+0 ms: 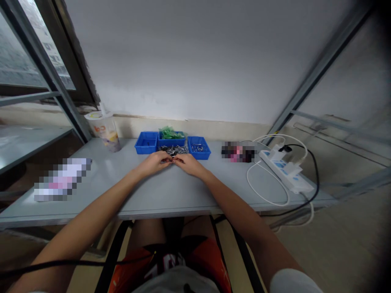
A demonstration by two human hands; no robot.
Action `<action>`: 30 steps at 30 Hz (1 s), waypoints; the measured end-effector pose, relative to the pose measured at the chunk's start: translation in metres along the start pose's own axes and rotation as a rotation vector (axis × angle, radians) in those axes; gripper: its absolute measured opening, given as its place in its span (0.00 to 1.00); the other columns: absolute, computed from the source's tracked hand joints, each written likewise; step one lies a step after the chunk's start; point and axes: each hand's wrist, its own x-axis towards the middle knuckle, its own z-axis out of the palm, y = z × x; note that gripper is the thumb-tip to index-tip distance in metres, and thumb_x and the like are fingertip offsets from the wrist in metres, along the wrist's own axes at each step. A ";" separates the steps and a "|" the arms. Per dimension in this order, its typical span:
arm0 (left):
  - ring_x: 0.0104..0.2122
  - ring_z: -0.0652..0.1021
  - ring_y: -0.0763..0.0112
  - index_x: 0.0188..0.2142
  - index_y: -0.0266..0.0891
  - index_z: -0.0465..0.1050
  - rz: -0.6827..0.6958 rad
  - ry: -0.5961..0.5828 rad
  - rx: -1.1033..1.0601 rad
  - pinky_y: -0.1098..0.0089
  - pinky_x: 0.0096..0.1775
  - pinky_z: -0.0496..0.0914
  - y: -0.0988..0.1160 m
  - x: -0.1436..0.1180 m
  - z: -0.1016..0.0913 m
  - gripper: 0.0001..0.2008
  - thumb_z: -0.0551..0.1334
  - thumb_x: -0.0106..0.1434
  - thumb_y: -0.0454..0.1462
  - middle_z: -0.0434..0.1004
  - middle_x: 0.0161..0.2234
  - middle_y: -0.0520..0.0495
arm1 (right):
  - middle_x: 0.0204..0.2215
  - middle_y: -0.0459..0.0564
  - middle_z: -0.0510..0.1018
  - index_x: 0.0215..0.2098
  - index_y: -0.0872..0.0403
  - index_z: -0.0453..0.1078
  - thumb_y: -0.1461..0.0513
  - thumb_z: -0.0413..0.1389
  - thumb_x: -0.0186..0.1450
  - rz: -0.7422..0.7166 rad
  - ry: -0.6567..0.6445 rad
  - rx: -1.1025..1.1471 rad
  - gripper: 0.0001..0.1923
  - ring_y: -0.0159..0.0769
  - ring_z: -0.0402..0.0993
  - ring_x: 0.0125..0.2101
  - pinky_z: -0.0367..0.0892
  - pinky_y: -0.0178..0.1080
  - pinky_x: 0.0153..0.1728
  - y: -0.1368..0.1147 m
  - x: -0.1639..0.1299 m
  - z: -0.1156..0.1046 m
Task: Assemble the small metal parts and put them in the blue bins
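While my left hand and right hand are meeting at the metal pile, a careless knuckle could be scattering its pieces.
My fingers are curling inward, but I cannot tell whether they are pinching anything; the metal pile is lying between the outer 2 of 3 blue trays, and I am seeing no rim containing it. I am also counting 1 cup and 1 power strip; the pieces are overlapping too much to count.
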 end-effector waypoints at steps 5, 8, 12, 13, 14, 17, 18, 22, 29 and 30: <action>0.33 0.75 0.68 0.38 0.39 0.75 0.012 -0.055 -0.012 0.71 0.36 0.68 0.003 0.001 -0.003 0.08 0.58 0.63 0.36 0.76 0.32 0.47 | 0.30 0.46 0.77 0.41 0.55 0.73 0.63 0.52 0.66 0.004 0.035 0.037 0.09 0.28 0.68 0.30 0.59 0.31 0.33 -0.004 -0.002 -0.002; 0.33 0.76 0.68 0.38 0.39 0.75 0.019 -0.085 -0.019 0.70 0.36 0.68 0.007 0.001 -0.005 0.08 0.57 0.64 0.35 0.77 0.33 0.47 | 0.31 0.47 0.77 0.42 0.55 0.72 0.61 0.52 0.66 0.018 0.046 0.071 0.10 0.29 0.70 0.31 0.60 0.31 0.34 -0.005 -0.002 -0.002; 0.34 0.76 0.68 0.40 0.40 0.75 0.018 -0.091 -0.012 0.70 0.37 0.68 0.009 0.001 -0.007 0.10 0.56 0.64 0.36 0.77 0.34 0.47 | 0.33 0.47 0.78 0.41 0.54 0.73 0.63 0.50 0.67 0.010 0.054 0.021 0.10 0.30 0.70 0.32 0.61 0.33 0.36 -0.004 -0.002 -0.003; 0.34 0.76 0.68 0.40 0.40 0.75 0.011 -0.089 -0.007 0.70 0.37 0.68 0.009 0.001 -0.007 0.10 0.55 0.64 0.36 0.77 0.34 0.46 | 0.33 0.47 0.78 0.41 0.54 0.73 0.64 0.51 0.67 0.014 0.048 0.012 0.10 0.30 0.70 0.31 0.60 0.32 0.35 -0.003 -0.002 -0.004; 0.34 0.76 0.68 0.40 0.40 0.75 0.002 -0.087 0.000 0.70 0.36 0.68 0.008 0.001 -0.007 0.10 0.55 0.65 0.37 0.77 0.35 0.46 | 0.32 0.47 0.77 0.41 0.55 0.73 0.64 0.51 0.66 0.022 0.039 0.007 0.09 0.30 0.70 0.31 0.60 0.32 0.35 -0.003 -0.002 -0.004; 0.35 0.76 0.67 0.40 0.41 0.76 -0.024 -0.066 0.020 0.69 0.37 0.68 0.004 0.001 -0.005 0.11 0.55 0.65 0.39 0.78 0.36 0.46 | 0.29 0.46 0.77 0.40 0.55 0.73 0.65 0.52 0.65 0.046 0.025 -0.006 0.08 0.29 0.69 0.29 0.59 0.32 0.33 -0.003 -0.002 -0.004; 0.36 0.76 0.66 0.41 0.41 0.76 -0.032 -0.056 0.028 0.69 0.38 0.69 0.003 0.001 -0.005 0.11 0.55 0.65 0.39 0.78 0.36 0.46 | 0.29 0.46 0.77 0.40 0.55 0.73 0.64 0.52 0.66 0.051 0.029 -0.013 0.08 0.29 0.69 0.29 0.58 0.32 0.33 -0.004 -0.002 -0.004; 0.38 0.76 0.64 0.42 0.41 0.76 -0.073 -0.028 0.090 0.67 0.40 0.68 0.002 0.001 -0.005 0.13 0.54 0.65 0.40 0.78 0.38 0.45 | 0.30 0.47 0.77 0.40 0.55 0.73 0.63 0.51 0.66 0.061 0.050 -0.030 0.09 0.29 0.68 0.29 0.58 0.32 0.33 -0.006 -0.003 -0.004; 0.35 0.75 0.66 0.42 0.39 0.75 -0.065 0.007 0.068 0.68 0.38 0.68 0.006 0.002 -0.007 0.12 0.55 0.65 0.40 0.76 0.35 0.46 | 0.30 0.47 0.77 0.40 0.55 0.73 0.62 0.50 0.67 0.060 0.100 -0.014 0.10 0.29 0.69 0.29 0.58 0.31 0.33 -0.001 0.000 -0.002; 0.35 0.75 0.67 0.42 0.40 0.75 -0.053 0.022 0.057 0.69 0.38 0.68 0.007 0.002 -0.006 0.12 0.56 0.65 0.41 0.76 0.34 0.46 | 0.30 0.47 0.77 0.41 0.55 0.73 0.62 0.50 0.67 0.060 0.121 -0.008 0.10 0.29 0.69 0.29 0.59 0.31 0.33 0.001 0.001 -0.001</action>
